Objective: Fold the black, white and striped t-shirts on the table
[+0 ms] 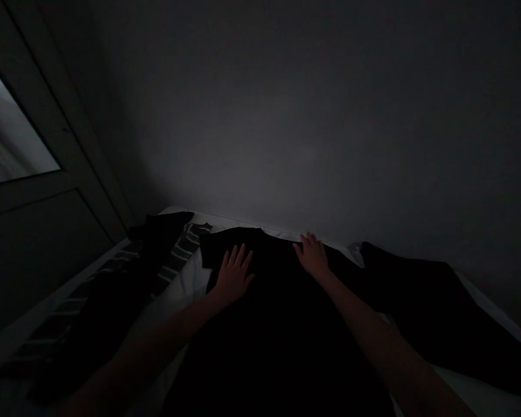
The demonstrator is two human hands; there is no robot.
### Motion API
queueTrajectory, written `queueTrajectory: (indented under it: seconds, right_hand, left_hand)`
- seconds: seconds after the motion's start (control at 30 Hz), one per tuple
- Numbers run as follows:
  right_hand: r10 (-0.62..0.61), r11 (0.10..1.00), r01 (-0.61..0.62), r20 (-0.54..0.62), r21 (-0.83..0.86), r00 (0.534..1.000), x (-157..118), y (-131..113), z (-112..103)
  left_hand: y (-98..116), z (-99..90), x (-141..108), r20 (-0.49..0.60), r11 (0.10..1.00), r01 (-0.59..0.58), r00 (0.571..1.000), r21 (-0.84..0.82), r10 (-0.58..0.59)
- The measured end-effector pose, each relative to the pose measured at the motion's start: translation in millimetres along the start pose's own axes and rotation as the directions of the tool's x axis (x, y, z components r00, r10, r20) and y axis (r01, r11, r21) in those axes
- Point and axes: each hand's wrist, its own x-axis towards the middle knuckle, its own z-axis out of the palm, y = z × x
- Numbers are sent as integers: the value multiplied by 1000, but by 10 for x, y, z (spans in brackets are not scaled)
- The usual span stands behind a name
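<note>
A black short-sleeved garment, seemingly a T-shirt (278, 324), lies spread out in front of me, its top edge toward the wall. My left hand (234, 272) rests flat on its upper left part, fingers spread and pointing away from me. On the upper right part lies my right hand (312, 255), palm down with the fingers apart, close to the top edge. Neither hand grips the cloth. The room is very dark, so folds and details of the black fabric cannot be made out.
To the left lie a striped cloth (173, 260) and a dark garment (117, 301) over it. Another black garment (421, 295) lies at the right. The pale surface (186, 284) beneath meets a grey wall (264, 127). A door (35, 231) with a glass pane stands at left.
</note>
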Motion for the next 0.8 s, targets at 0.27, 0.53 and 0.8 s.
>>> queueTrajectory:
  seconds: [0.27,0.53,0.8]
  right_hand:
    - [-744,653,645,175,398,645,-990,-910,-98]
    - [-849,522,643,269,560,455,-2530,-631,-913]
    - [-749,631,539,255,558,612,-3497,-498,-1251]
  left_hand:
    - [-155,-348,-1136,166,885,-397,882,-245,442]
    - [-41,-834,-1217,166,698,-573,710,-429,684]
    - [944,-489,-872,168,592,-701,579,-397,798]
